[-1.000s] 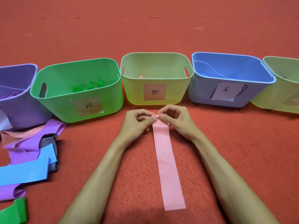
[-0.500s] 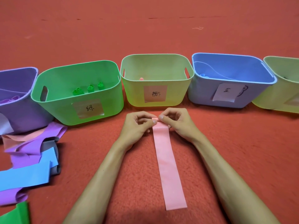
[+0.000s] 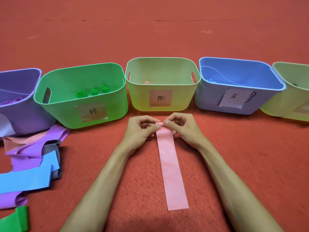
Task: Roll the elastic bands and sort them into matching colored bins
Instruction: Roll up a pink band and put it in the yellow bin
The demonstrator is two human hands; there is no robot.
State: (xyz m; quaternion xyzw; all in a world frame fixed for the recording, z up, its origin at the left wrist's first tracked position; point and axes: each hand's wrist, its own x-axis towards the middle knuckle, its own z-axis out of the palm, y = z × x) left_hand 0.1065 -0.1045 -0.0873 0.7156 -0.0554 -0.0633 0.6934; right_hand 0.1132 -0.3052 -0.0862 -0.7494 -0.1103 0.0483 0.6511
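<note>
Both hands, left hand (image 3: pixel 140 131) and right hand (image 3: pixel 182 129), are pinching the far end of the pink band (image 3: pixel 172 168), curling it into a tight roll while the rest is lying flat on the carpet (image 3: pixel 234 156), just before the yellow bin (image 3: pixel 163 84), likely its destination.

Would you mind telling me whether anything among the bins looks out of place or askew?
The paper label on the blue bin sits tilted and looks partly unstuck. A pink roll lies in the middle yellow-green bin, a colour mismatch.
</note>
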